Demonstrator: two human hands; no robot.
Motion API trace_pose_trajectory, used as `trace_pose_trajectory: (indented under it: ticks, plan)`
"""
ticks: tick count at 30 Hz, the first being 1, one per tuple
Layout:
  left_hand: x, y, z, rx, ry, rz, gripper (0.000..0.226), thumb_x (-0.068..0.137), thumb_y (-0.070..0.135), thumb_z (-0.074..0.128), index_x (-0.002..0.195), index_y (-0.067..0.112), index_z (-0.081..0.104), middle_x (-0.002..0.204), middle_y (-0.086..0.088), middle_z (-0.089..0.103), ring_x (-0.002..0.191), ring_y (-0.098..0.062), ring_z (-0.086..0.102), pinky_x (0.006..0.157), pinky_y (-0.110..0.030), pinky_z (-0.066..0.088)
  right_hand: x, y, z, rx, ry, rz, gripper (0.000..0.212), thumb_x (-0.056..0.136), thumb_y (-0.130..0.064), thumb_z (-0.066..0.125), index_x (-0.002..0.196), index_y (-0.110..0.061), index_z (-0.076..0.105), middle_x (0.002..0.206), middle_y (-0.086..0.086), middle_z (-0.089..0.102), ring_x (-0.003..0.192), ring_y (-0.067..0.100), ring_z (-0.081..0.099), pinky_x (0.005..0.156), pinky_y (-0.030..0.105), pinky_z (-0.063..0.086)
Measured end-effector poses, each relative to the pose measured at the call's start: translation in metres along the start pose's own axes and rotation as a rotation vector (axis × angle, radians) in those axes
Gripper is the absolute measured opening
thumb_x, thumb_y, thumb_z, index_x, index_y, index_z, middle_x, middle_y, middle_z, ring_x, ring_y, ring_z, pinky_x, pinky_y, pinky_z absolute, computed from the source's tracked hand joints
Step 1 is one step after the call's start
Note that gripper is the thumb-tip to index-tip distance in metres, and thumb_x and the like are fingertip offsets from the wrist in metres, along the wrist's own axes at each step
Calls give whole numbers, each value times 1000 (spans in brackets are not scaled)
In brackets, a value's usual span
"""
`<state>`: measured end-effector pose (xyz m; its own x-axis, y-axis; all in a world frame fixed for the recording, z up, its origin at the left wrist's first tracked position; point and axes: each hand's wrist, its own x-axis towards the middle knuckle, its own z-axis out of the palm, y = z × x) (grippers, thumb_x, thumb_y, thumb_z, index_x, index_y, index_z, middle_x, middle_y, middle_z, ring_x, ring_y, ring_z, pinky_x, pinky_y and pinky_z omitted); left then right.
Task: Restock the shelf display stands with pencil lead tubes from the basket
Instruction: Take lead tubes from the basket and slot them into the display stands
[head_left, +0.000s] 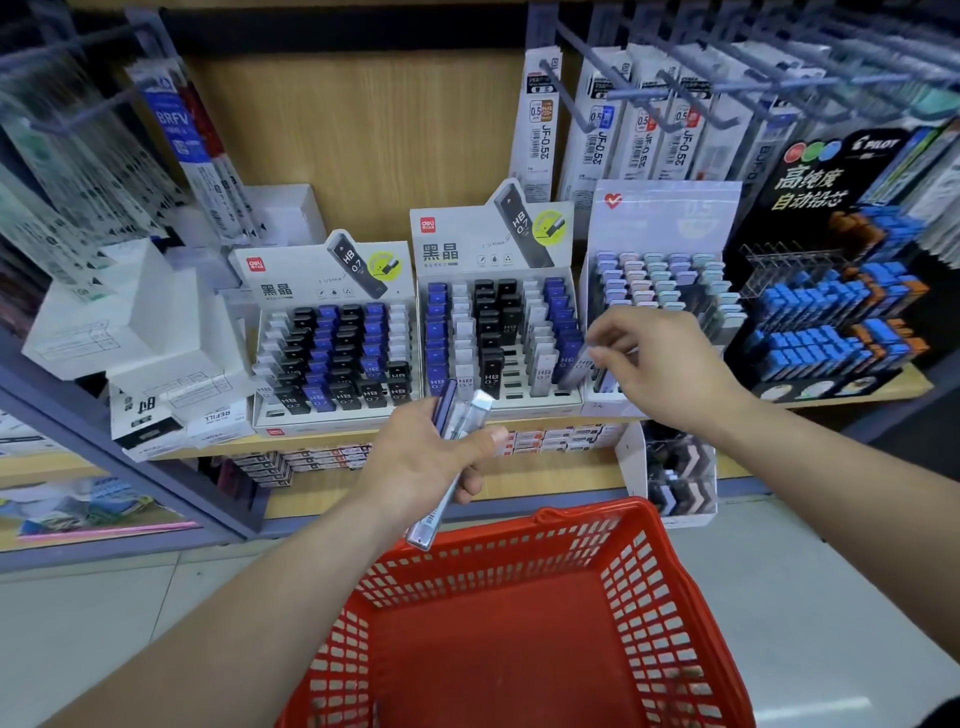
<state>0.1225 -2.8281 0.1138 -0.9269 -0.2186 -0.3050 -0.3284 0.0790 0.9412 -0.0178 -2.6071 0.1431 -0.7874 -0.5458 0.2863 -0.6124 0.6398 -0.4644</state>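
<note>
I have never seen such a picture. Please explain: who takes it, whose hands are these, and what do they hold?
No machine is here. A camera worn on a person's head took this one picture, looking down at two bare hands. On the shelf are stands full of pencil lead tubes. The left hand grips a few tubes. The fingers of the right hand pinch one tube close to the stands. Below is a red basket.

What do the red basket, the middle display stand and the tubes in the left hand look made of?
Red basket: moulded plastic, glossy, lattice walls. Middle display stand: printed card, matte, probably. Tubes in the left hand: likely translucent plastic.
</note>
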Motion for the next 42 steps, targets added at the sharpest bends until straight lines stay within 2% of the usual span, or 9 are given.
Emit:
trace_pose_trajectory:
  ticks: [4,8,13,20,26,29,34,37,42]
  plan:
    - [1,0,-1,6,3,13,31,85,25,82,99,5,64,62,-4,67,50,-18,59,49,-27,50,0,1,1,-7,-8,1,10,92,-11,70,100,-17,69,85,-10,64,77,9,66,71,6,40]
    - [0,1,-2,14,11,16,33,85,25,82,102,4,64,62,-3,68,50,-18,59,49,-27,51,-1,-1,2,16,-42,1,9,91,-11,72,98,-15,71,84,-12,65,77,7,66,71,1,39]
    - [-1,1,-2,26,36,10,56,85,27,82,122,-5,56,65,-5,70,53,-19,60,51,-28,51,1,2,8,11,-25,3,10,91,-12,71,100,-16,72,85,-11,68,76,5,63,73,6,40]
    - [-4,1,-4,28,18,22,34,85,25,82,103,4,62,64,-1,71,51,-16,59,49,-26,50,3,5,23,-18,4,-23,8,92,-16,71,100,-17,73,84,-4,73,75,16,69,78,38,58]
    - [-5,3,-4,43,28,24,36,84,27,83,105,5,62,65,-1,72,52,-17,60,50,-26,51,1,-4,15,-56,70,-72,6,90,-18,72,96,-19,73,84,-13,57,73,7,54,76,32,53]
    - [-6,4,-1,34,12,23,35,83,25,83,103,6,63,65,-2,71,51,-17,60,49,-27,51,-10,-28,14,175,-12,19,13,94,-21,66,92,-33,69,79,-17,64,66,4,64,65,14,49]
    - [-11,6,6,81,-46,39,29,83,26,84,101,12,66,66,-3,71,50,-17,61,49,-27,51,-27,-66,30,664,-347,208,8,99,-22,62,101,-19,69,77,-6,71,65,14,70,59,31,60]
    - [-15,7,7,107,-71,59,28,85,27,83,101,13,64,68,-2,71,51,-17,63,49,-27,52,-26,-70,29,729,-365,245,6,95,-19,68,94,-13,66,69,-4,67,62,12,68,67,39,63]
    - [-22,12,6,84,-59,59,26,87,28,80,104,17,64,72,-2,75,45,-14,61,41,-22,47,-24,-63,23,828,-340,325,5,99,-11,61,98,-6,60,90,15,72,75,21,74,70,35,62]
